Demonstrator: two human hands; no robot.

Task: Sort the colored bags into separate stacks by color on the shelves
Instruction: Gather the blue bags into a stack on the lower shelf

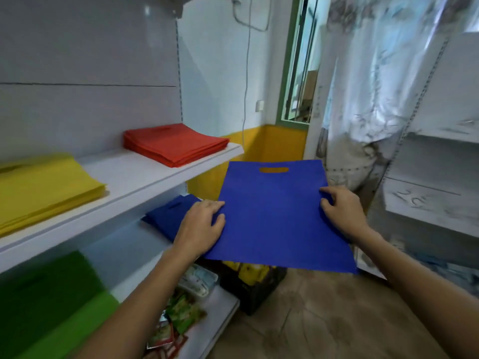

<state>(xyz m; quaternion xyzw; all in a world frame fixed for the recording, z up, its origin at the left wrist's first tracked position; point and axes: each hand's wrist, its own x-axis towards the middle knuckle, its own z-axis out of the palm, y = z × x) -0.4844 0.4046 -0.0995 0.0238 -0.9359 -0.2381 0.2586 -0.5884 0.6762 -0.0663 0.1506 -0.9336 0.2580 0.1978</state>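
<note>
The shelves (145, 177) fill the left of the frame. A yellow stack (44, 187) and a red stack (173, 145) lie on the upper board, and a green stack (46, 301) lies at lower left. The blue stack (168, 213) lies on the middle board, just left of centre.

The blue bag (274, 216) hangs flat in mid-frame, out over the floor and a dark crate (254, 288), handle hole pointing away. Its left edge is close to the blue stack.

The likely risk is that the limp sheet folds or catches on the upper board's lip as it goes in. It could then land crooked and push the stack askew. If either hand's hold slipped, the bag could drop into the crate.

The left hand (201, 226) grips the bag's left edge, knuckles up, partly over the blue stack. The right hand (342, 211) pinches the right edge with its fingers curled. The two hands are well apart, both forearms reaching forward.
</note>
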